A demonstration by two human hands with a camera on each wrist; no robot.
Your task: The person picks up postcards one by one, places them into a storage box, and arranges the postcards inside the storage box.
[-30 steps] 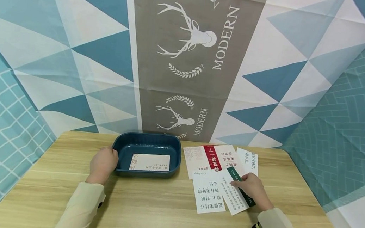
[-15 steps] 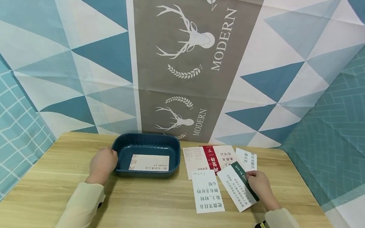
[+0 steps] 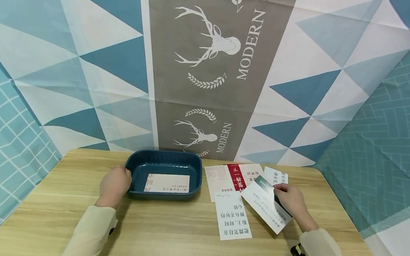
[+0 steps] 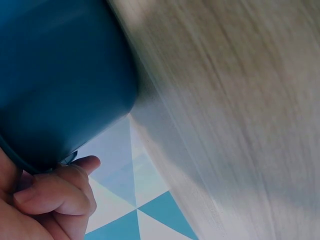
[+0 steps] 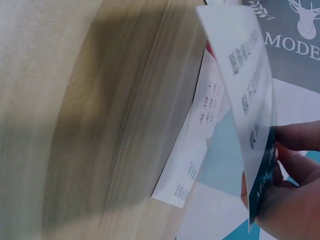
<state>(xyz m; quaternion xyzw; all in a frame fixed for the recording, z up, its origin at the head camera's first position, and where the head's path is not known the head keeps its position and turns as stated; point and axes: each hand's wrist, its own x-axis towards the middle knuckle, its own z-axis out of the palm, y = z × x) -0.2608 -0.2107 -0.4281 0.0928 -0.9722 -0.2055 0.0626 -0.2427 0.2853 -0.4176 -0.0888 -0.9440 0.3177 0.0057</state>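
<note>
The green-banded card is found at the right of the work area, held raised and tilted over the surface. Its banded edge is pinched between the thumb and fingers of the right hand; the hand is closed on that edge alone. In the right wrist view, the card is seen to be slightly bowed.

Compared with one second ago, the card has been drawn away from the plain white card, whose edge it then overlapped, and has been tipped up further, so that glare now lies on its band. It is judged from this that the card has been separated from the group and is carried by the right hand.

Behind it, the red-striped card and a small lettered card are noted lying on the surface; the former is partly covered in the head view, and contact cannot be confirmed.

Farther left, a blue tray is observed with one printed card lying flat inside. Its left rim is gripped by the curled fingers of the left hand. A patterned cloth is hung behind.
</note>
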